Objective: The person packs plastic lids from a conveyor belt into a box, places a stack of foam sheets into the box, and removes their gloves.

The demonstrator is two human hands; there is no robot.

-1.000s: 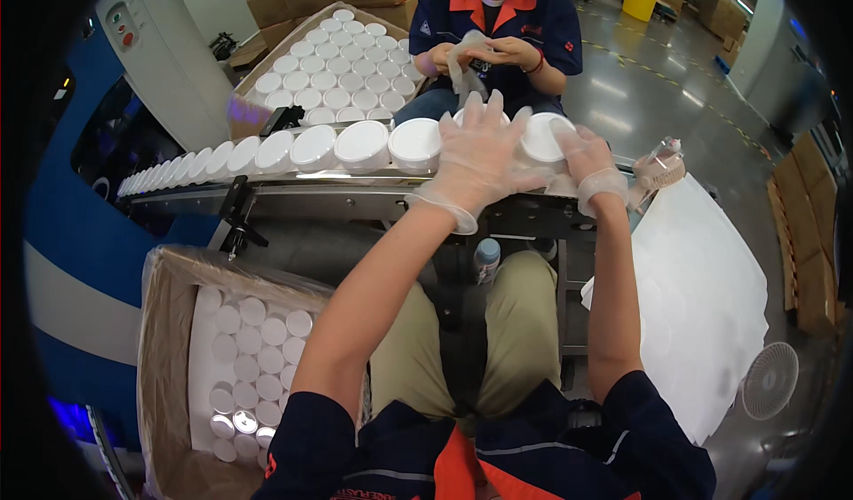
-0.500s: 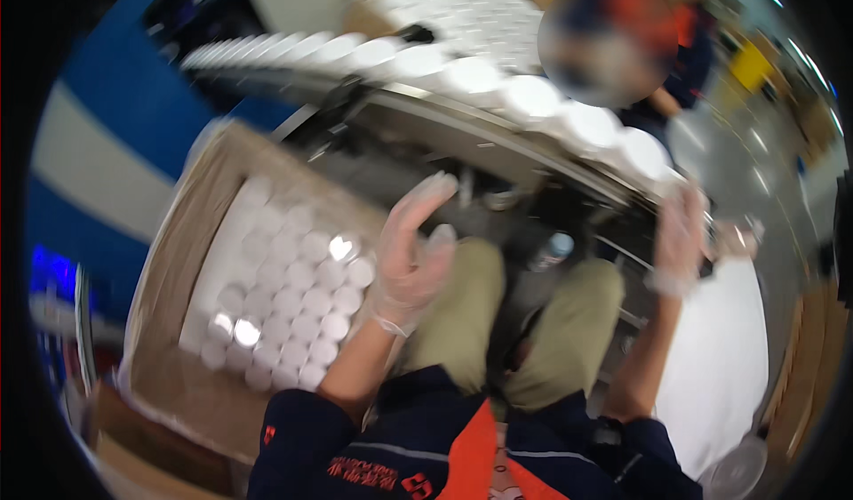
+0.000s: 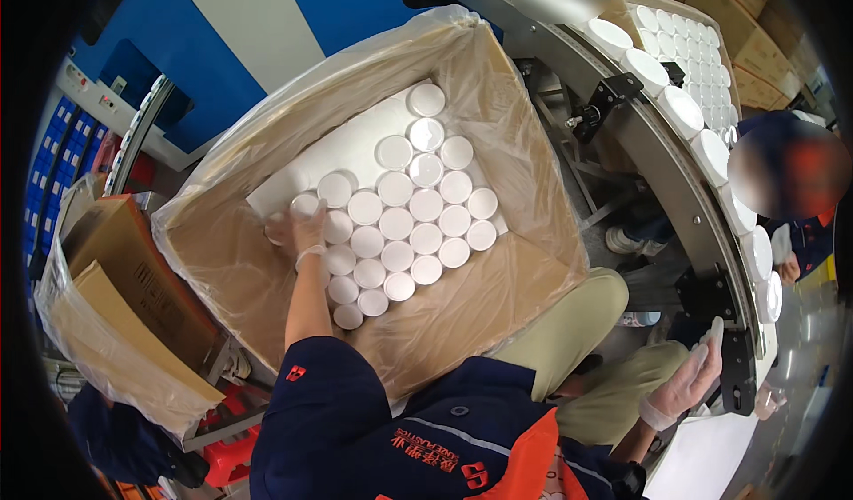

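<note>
My left hand (image 3: 298, 231), in a clear glove, reaches into a large plastic-lined cardboard box (image 3: 200, 233). Its fingers close around a white round tub (image 3: 305, 204) at the left end of the rows. Beside it, several similar white tubs (image 3: 395, 223) stand packed closely on a white sheet (image 3: 302, 164) in the box. My right hand (image 3: 696, 377), gloved too, is raised by the near end of the conveyor. Its fingers are stretched out and nothing shows in them.
A curved conveyor (image 3: 662, 149) carries a line of white tubs (image 3: 682, 111) along the right. Another person (image 3: 791, 233) sits beyond it, near a second filled box (image 3: 680, 51). At left stands a smaller lined carton (image 3: 133, 273). A white sheet (image 3: 697, 456) lies low at right.
My view has swung left toward the box. My left hand, empty and open beside the box before, is now inside it on a tub. My right hand stays near the conveyor's end.
</note>
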